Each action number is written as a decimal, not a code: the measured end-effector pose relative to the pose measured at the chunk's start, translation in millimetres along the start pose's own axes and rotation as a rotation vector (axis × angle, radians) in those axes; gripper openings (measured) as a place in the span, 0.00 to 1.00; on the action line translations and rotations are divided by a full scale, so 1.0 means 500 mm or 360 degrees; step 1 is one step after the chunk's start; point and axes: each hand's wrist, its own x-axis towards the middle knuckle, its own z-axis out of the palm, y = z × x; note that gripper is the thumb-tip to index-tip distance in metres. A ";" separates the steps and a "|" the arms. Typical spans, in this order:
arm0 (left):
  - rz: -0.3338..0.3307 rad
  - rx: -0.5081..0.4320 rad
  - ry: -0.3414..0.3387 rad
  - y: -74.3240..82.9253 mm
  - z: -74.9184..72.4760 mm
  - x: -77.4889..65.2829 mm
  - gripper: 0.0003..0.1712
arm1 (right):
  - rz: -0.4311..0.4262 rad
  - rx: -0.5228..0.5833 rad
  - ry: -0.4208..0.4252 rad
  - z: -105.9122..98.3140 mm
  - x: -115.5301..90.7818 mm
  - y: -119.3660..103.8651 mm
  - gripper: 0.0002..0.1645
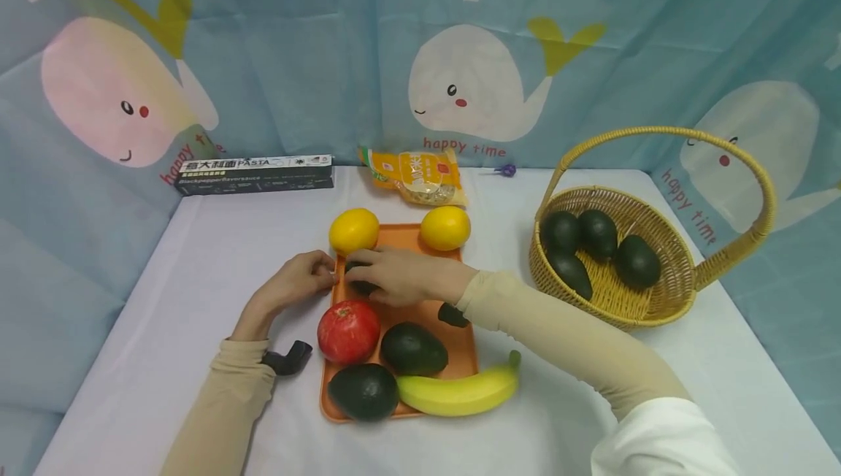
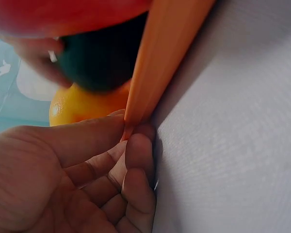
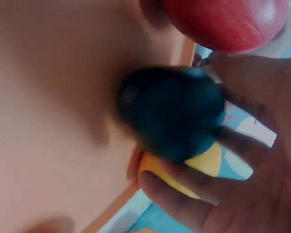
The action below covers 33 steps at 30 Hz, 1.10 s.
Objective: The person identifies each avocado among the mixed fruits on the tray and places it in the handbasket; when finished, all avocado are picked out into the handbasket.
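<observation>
A dark green avocado (image 3: 169,114) is held by the right hand (image 1: 397,275) at the left side of the orange tray (image 1: 465,359), between the red pomegranate (image 1: 349,332) and the left yellow fruit (image 1: 355,231), 1 of 2 at the far corners. If the avocado were pushed sideways, the pomegranate at the rim could be knocked onto the desk (image 1: 131,301). A roll could also be caused by tilting, were the rim raised where it is pinched by the left hand (image 1: 298,282); the banana (image 1: 458,393), laid partly past the edge, might then slip. The right forearm is stretched across from the right, back of the hand upward, thumb and fingers curled around the avocado; the left arm is angled in from the near left.
</observation>
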 end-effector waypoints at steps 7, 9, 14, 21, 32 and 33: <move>-0.0026 -0.0011 0.0008 0.001 0.003 -0.001 0.16 | 0.0337 0.0118 0.0041 0.015 -0.042 0.026 0.31; -0.0027 -0.0015 0.0006 0.000 0.004 -0.001 0.17 | 0.0380 0.0189 0.0112 0.015 -0.067 0.037 0.35; -0.0029 -0.0003 0.0000 0.000 0.004 -0.001 0.17 | 0.0580 0.0359 0.0343 -0.009 -0.177 0.059 0.39; -0.0019 0.0030 0.0002 0.006 -0.007 0.000 0.18 | 0.1057 0.0293 0.0611 -0.046 -0.396 0.106 0.37; -0.0044 0.0008 -0.0025 0.009 -0.007 -0.002 0.18 | 0.1487 0.0300 0.0285 0.015 -0.576 0.197 0.41; -0.0046 0.0001 -0.0028 0.009 -0.006 -0.003 0.18 | 0.1481 0.0320 0.0234 0.023 -0.576 0.201 0.41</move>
